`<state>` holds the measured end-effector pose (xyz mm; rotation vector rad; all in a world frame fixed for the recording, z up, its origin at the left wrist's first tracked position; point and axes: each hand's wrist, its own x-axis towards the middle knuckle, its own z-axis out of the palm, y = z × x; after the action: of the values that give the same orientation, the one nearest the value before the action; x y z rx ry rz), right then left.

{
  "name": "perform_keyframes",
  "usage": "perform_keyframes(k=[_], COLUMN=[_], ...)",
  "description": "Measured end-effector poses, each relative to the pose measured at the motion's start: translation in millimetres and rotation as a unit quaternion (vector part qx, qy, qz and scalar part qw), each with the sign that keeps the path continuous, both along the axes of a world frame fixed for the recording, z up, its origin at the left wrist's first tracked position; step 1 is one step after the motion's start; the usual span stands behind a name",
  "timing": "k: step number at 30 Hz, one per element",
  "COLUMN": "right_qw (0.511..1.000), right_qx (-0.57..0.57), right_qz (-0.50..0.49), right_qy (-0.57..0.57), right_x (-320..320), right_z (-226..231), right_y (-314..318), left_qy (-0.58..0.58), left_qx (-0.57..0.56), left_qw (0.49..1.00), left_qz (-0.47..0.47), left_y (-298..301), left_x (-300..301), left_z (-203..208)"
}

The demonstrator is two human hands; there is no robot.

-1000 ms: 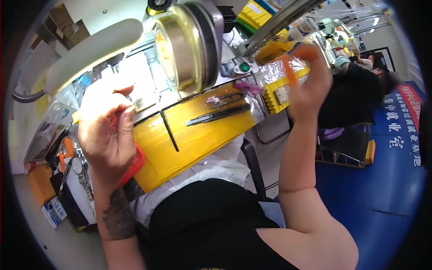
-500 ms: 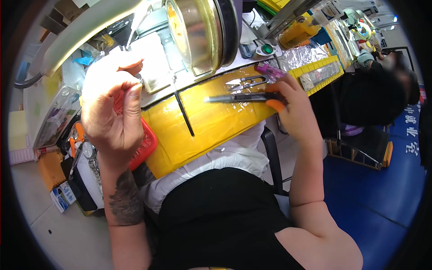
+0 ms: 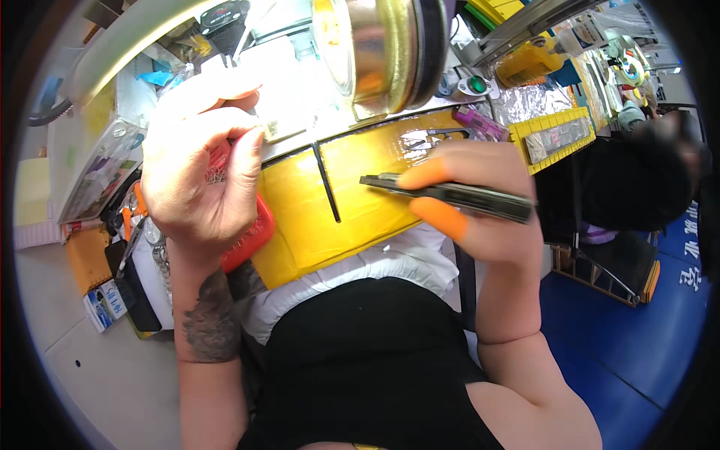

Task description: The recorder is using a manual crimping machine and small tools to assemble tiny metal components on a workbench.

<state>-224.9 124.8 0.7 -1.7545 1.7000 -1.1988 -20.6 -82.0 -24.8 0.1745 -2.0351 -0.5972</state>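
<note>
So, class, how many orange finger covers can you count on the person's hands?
2: a thumb cover and an index-finger cover, both on the right hand. More may be hidden.

Brightly lit workroom with a two-tone floor

At upper left, a white, curved lamp [image 3: 112, 56] glows over a pale workbench [image 3: 319, 126]. Pale grey flooring [image 3: 97, 405] with a small dark spot fills the lower left. At right, glossy blue flooring [image 3: 581, 352] carries white lettering and a dark seam; a low, dark-framed piece of furniture [image 3: 600, 271] stands on it.
</note>
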Motion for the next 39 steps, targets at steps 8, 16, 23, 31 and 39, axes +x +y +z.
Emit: perform_keyframes(k=[8,16,23,31,39], right_qw=[0.971,0.961,0.952,0.949,0.951], right_qx=[-0.199,-0.23,-0.253,-0.271,-0.259], right_qz=[-0.077,-0.053,-0.067,-0.064,-0.066], right_qy=[0.111,0.144,0.161,0.15,0.155], right_x=[27.5,37.0,39.0,40.2,40.5], right_z=[26.4,23.5,19.7,17.4,20.7], right_y=[-29.8,-42.1,-45.1,-49.8,-46.7], left_qy=[-0.032,-0.037,-0.063,-0.031,-0.044], left_qx=[-0.017,-0.017,-0.021,0.0,-0.01], left_qw=[0.999,0.999,0.997,0.999,0.999], left_qz=[0.017,0.031,0.045,0.018,0.024], left_y=[0.1,-0.5,3.0,1.8,2.2], left_x=[3.2,5.2,6.2,3.1,5.8], left_z=[4.5,1.7,5.5,1.9,5.3])
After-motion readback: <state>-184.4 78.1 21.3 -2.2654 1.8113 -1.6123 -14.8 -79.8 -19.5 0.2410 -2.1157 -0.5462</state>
